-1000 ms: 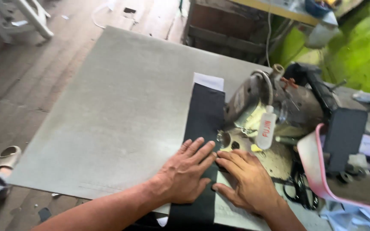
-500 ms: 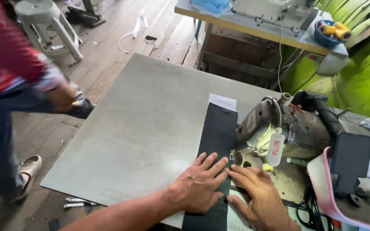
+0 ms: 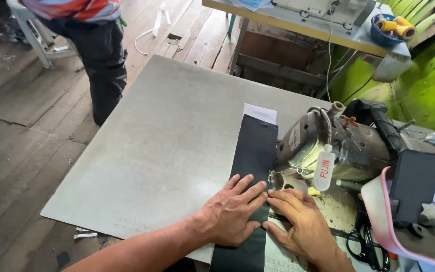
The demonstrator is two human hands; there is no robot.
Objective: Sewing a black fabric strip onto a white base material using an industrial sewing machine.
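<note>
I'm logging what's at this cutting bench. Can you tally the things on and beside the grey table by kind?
Black fabric strip: 1
White paper piece: 1
Cutting machine: 1
Small white bottle: 1
Black scissors: 1
Hands pressing the fabric, left and right: 2
Total: 7

A blue bowl of yellow thread spools point(image 3: 392, 25) sits behind; black scissors point(image 3: 366, 244) lie right.

Garment workshop: sewing machine point(image 3: 338, 146), thread spools point(image 3: 396, 27) (wooden floor)
</note>
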